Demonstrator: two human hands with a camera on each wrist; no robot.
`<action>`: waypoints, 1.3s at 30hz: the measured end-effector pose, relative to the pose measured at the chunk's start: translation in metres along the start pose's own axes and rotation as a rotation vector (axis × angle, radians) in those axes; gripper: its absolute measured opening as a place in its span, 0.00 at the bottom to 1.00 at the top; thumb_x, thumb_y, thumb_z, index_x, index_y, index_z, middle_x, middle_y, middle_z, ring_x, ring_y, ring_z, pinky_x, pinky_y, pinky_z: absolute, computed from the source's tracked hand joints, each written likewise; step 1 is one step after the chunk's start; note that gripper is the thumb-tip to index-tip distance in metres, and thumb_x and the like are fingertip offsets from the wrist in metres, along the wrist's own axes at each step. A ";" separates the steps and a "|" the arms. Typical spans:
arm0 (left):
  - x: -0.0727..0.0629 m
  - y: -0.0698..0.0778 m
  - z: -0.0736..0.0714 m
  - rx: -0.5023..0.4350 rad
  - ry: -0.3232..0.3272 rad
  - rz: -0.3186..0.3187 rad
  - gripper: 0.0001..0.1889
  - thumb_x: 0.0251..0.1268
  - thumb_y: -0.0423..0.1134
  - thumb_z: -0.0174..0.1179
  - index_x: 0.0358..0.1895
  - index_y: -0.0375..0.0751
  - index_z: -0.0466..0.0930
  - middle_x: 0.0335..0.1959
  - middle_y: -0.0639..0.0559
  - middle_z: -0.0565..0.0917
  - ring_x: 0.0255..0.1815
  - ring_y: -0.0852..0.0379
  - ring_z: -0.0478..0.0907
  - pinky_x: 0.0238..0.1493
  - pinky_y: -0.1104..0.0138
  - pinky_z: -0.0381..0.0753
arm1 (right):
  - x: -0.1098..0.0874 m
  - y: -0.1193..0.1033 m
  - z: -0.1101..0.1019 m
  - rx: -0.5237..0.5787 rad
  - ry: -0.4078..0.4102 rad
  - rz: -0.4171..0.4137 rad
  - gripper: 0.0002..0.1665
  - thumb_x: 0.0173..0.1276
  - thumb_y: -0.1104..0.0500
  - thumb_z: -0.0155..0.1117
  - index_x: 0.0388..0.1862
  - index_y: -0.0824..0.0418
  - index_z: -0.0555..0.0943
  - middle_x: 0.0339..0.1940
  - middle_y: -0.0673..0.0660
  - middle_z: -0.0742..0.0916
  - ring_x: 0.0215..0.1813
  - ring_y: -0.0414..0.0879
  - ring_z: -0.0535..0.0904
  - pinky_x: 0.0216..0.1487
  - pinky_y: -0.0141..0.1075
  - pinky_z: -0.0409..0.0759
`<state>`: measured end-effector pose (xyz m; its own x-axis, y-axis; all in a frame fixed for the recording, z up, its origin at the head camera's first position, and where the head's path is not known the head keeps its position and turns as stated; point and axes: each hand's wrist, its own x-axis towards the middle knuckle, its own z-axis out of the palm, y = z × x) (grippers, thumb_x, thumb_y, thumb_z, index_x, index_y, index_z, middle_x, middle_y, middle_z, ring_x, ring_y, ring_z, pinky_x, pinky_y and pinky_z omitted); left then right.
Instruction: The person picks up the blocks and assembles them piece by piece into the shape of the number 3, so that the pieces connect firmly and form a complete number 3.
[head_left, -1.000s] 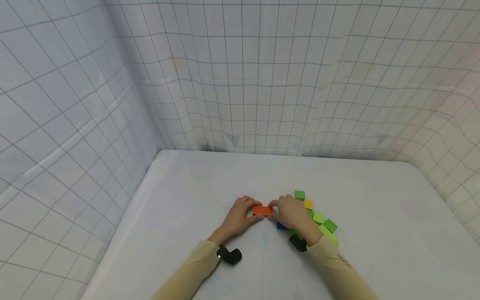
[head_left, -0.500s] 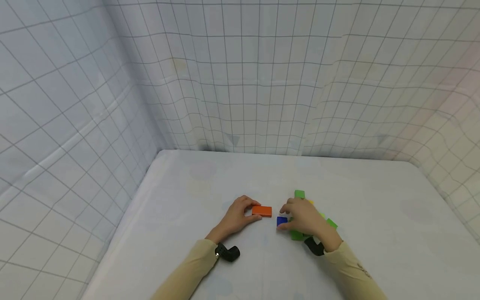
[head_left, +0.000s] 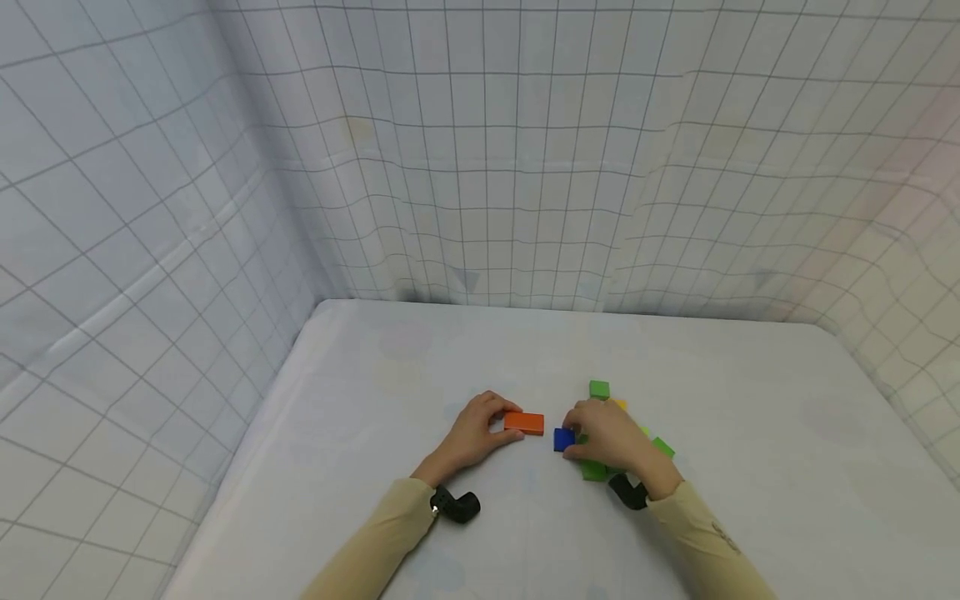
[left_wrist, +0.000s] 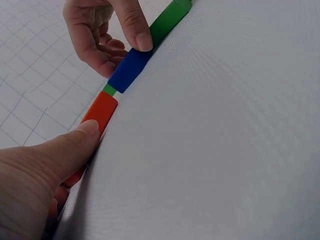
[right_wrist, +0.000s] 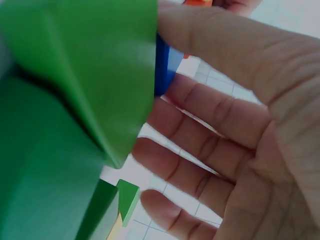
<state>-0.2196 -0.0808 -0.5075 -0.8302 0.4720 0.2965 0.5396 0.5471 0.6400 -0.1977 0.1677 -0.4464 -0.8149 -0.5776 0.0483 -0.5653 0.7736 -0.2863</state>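
Observation:
An orange-red rectangular block (head_left: 524,423) lies on the white table in the head view. My left hand (head_left: 468,433) pinches its left part between thumb and fingers; the thumb (left_wrist: 89,127) shows on its near side in the left wrist view. Just to the right, a small gap away, is a blue block (head_left: 564,440). My right hand (head_left: 609,435) pinches this blue block (left_wrist: 129,70), thumb on the near side and fingers on the far side. In the right wrist view a large green block (right_wrist: 110,65) hides most of the blue one.
Several green blocks (head_left: 594,472) lie under and around the right hand, partly covered by it. A green cube (head_left: 599,389) and a yellow-orange block (head_left: 621,404) sit beyond it. Grid-patterned white curtains (head_left: 487,167) surround the table (head_left: 390,367).
My right hand has left the right end of the orange-red block, moved right, and taken hold of the blue block, which shifted slightly away from me. My left hand has barely moved.

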 end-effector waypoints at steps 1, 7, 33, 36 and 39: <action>0.000 0.000 0.000 0.001 0.002 0.001 0.18 0.57 0.49 0.67 0.49 0.47 0.82 0.37 0.59 0.74 0.38 0.61 0.68 0.42 0.66 0.69 | 0.002 0.000 0.000 -0.008 0.004 0.011 0.18 0.51 0.52 0.77 0.37 0.60 0.85 0.30 0.48 0.81 0.34 0.42 0.75 0.39 0.39 0.73; 0.000 -0.003 0.000 -0.003 0.002 -0.001 0.18 0.57 0.50 0.67 0.48 0.47 0.82 0.38 0.59 0.75 0.37 0.61 0.68 0.42 0.66 0.69 | 0.012 0.000 -0.001 -0.009 -0.007 0.090 0.18 0.51 0.53 0.77 0.37 0.61 0.85 0.31 0.49 0.81 0.33 0.42 0.74 0.37 0.38 0.74; -0.001 0.000 -0.001 0.007 -0.004 -0.016 0.18 0.56 0.51 0.67 0.48 0.49 0.82 0.36 0.60 0.74 0.36 0.61 0.66 0.41 0.67 0.67 | 0.028 -0.005 0.002 -0.024 0.021 0.020 0.20 0.49 0.50 0.78 0.38 0.58 0.86 0.30 0.49 0.82 0.32 0.42 0.75 0.35 0.35 0.74; -0.001 0.000 -0.001 0.005 -0.002 -0.015 0.17 0.56 0.50 0.68 0.48 0.49 0.82 0.36 0.60 0.74 0.36 0.61 0.67 0.41 0.66 0.67 | 0.028 -0.007 0.002 -0.019 0.020 0.023 0.20 0.49 0.49 0.78 0.38 0.58 0.86 0.29 0.48 0.81 0.31 0.41 0.74 0.33 0.35 0.73; -0.001 0.000 -0.001 0.002 -0.001 -0.017 0.17 0.56 0.50 0.68 0.47 0.49 0.82 0.36 0.61 0.73 0.36 0.61 0.66 0.40 0.67 0.67 | 0.028 -0.009 0.003 -0.024 0.014 0.028 0.20 0.50 0.47 0.77 0.38 0.57 0.86 0.29 0.48 0.80 0.29 0.40 0.72 0.31 0.33 0.71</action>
<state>-0.2190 -0.0817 -0.5072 -0.8391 0.4635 0.2849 0.5257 0.5560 0.6438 -0.2157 0.1440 -0.4452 -0.8323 -0.5516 0.0541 -0.5446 0.7957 -0.2650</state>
